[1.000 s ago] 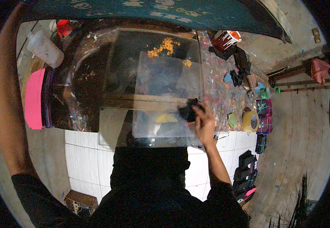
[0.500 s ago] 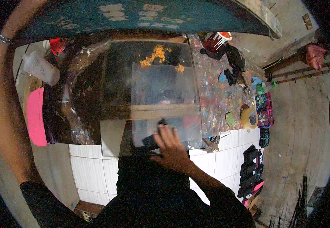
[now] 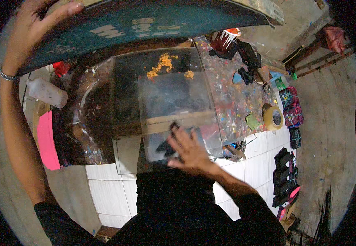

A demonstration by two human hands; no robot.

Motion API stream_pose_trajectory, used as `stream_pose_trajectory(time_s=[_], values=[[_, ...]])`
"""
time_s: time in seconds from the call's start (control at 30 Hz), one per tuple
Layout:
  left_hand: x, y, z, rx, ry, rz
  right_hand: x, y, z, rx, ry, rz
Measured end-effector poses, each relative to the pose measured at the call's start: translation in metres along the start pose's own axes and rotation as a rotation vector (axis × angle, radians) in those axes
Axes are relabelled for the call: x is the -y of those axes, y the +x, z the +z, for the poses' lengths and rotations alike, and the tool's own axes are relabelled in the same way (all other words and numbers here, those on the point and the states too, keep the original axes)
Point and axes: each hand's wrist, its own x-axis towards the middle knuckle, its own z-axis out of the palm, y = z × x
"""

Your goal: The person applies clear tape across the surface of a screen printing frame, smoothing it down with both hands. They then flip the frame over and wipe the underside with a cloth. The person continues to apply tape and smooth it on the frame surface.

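My left hand (image 3: 42, 22) is closed on the wooden edge of a raised teal screen (image 3: 178, 20), thumb along the top, at upper left. Below it, a transparent sheet (image 3: 174, 94) with orange blotches near its far side lies over the paint-spattered table (image 3: 243, 102). My right hand (image 3: 190, 149) lies with spread fingers on a dark, crumpled cloth (image 3: 165, 145) near the sheet's front edge, partly covering it.
At left are a translucent bottle (image 3: 47, 92) and pink sheets (image 3: 47, 139). At right are a paint bucket (image 3: 223, 43), dark rags (image 3: 247, 78), a tape roll (image 3: 273, 118) and bundled goods (image 3: 292, 115). Black items (image 3: 281, 176) lie on the tiles.
My right hand has moved leftward and down with the cloth, its fingers now more spread. The view has shifted, bringing more of my left hand into sight at the screen's edge.
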Motion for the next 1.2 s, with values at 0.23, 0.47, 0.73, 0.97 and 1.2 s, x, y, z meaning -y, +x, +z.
stream_pose_trajectory(time_s=[0.23, 0.47, 0.73, 0.97, 1.2], values=[[-0.015, 0.002, -0.008, -0.045, 0.088, 0.164, 0.027, 0.061, 0.005, 0.144, -0.111, -0.068], [-0.023, -0.003, -0.004, -0.050, -0.208, 0.070, -0.042, -0.027, -0.007, -0.150, 0.021, 0.076], [-0.023, 0.000, -0.009, -0.009, -0.181, 0.111, -0.001, 0.006, 0.007, -0.114, 0.076, -0.168], [-0.009, 0.013, -0.005, -0.059, -0.172, 0.031, -0.036, -0.033, 0.005, -0.208, 0.242, -0.240], [0.004, 0.029, -0.009, -0.048, -0.259, 0.186, -0.177, -0.005, -0.098, -0.729, 0.404, 0.448]])
